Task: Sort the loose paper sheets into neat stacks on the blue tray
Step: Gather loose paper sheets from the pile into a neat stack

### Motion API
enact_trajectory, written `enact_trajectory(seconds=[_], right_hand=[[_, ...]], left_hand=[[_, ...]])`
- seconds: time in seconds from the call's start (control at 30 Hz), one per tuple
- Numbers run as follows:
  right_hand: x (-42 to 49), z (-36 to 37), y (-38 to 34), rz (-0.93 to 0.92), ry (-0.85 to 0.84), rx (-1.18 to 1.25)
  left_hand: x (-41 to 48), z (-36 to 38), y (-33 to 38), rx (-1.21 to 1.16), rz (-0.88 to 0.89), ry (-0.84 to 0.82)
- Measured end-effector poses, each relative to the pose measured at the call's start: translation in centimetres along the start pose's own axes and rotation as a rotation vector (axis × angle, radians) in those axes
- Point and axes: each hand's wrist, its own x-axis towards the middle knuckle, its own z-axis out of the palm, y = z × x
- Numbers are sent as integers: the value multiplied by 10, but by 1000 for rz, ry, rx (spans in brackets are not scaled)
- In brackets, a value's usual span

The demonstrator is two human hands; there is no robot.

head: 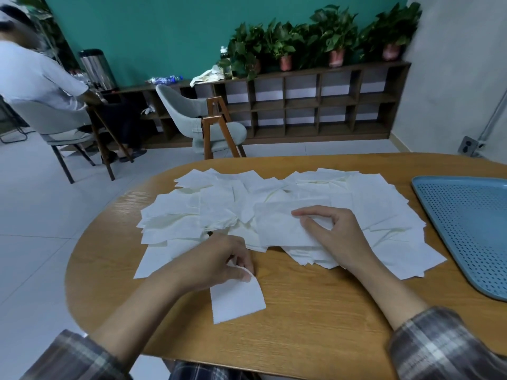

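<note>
Your left hand (219, 259) is pinching, with curled fingers, the corner of one white paper sheet (237, 303) on the oval wooden worktop (315, 325). Farther out, your right hand (334, 231) is pinching a sheet atop the loose white paper pile (219, 204). The perforated blue tray (466, 215) is sitting to the right, apart from the pile.

Head camera looks forward and down over the table (315, 311) (wide-angle, close).

No readable text, labels, numbers or signs anywhere.
</note>
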Motion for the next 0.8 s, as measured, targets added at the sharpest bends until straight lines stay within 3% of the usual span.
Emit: enact_trajectory(seconds=[0.33, 0.53, 0.8], right_hand=[[-3, 0, -9, -15, -144, 123], [-1, 0, -7, 45, -62, 89], [-1, 1, -10, 16, -72, 90]], left_hand=[[23, -18, 36, -212, 71, 427], [46, -14, 41, -232, 32, 486], [62, -8, 42, -458, -50, 527]])
